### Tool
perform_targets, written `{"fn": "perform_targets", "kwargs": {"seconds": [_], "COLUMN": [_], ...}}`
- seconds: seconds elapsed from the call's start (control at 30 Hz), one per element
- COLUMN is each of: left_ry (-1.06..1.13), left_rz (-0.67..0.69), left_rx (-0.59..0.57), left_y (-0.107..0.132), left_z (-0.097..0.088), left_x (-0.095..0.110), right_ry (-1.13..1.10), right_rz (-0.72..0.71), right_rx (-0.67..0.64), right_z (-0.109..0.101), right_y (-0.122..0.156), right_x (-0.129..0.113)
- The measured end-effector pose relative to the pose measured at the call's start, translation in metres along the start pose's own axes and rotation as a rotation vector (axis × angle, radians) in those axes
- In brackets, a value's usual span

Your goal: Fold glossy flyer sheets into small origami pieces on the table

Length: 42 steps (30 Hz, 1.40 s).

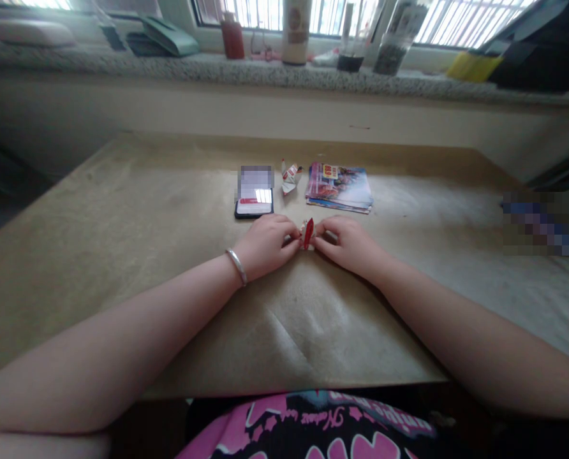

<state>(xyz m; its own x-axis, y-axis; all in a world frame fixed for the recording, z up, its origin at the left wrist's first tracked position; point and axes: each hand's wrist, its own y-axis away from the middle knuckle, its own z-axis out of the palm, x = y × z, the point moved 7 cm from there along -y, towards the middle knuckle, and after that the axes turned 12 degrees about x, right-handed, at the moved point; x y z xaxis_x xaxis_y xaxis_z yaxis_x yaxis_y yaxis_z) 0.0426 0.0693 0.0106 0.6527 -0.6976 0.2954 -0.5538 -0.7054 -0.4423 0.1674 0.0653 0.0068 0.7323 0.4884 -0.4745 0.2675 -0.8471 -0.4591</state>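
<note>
A small folded paper piece (308, 234), red and white, is held between my two hands just above the table. My left hand (271, 241), with a silver bangle at its wrist, pinches the paper's left side. Its right side is gripped between the thumb and fingers of my right hand (349, 241). Beyond the hands stands a folded paper figure (291, 178), white with red print. Left of that figure lies a phone (254, 203) with its screen lit. A stack of printed paper sheets (339, 186) rests to the right.
The table (193, 344) has a tan cover and meets the wall below a stone windowsill (246, 71). On the sill stand a red bottle (232, 37), a tall pale container (296, 32) and several other items. A blurred blue object (543, 226) lies at the table's right side.
</note>
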Motion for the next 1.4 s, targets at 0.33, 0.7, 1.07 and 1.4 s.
{"fn": "perform_targets", "kwargs": {"seconds": [0.33,0.7,1.07,1.4], "left_ry": [-0.027,-0.085,-0.070,-0.053], "left_rz": [-0.065,-0.039,0.190,0.329], "left_rx": [0.033,0.079,-0.030,-0.004], "left_y": [-0.002,-0.004,0.009,0.010], "left_z": [0.001,0.003,-0.006,-0.007], "left_x": [-0.004,-0.005,0.006,0.002], "right_ry": [-0.043,0.046,0.027,0.071], "right_rz": [0.062,0.044,0.100,0.100], "right_rx": [0.011,0.081,0.043,0.095], "right_z": [0.004,0.004,0.006,0.005], "right_y": [-0.001,-0.004,-0.005,-0.003], "right_x": [0.005,0.011,0.018,0.018]}}
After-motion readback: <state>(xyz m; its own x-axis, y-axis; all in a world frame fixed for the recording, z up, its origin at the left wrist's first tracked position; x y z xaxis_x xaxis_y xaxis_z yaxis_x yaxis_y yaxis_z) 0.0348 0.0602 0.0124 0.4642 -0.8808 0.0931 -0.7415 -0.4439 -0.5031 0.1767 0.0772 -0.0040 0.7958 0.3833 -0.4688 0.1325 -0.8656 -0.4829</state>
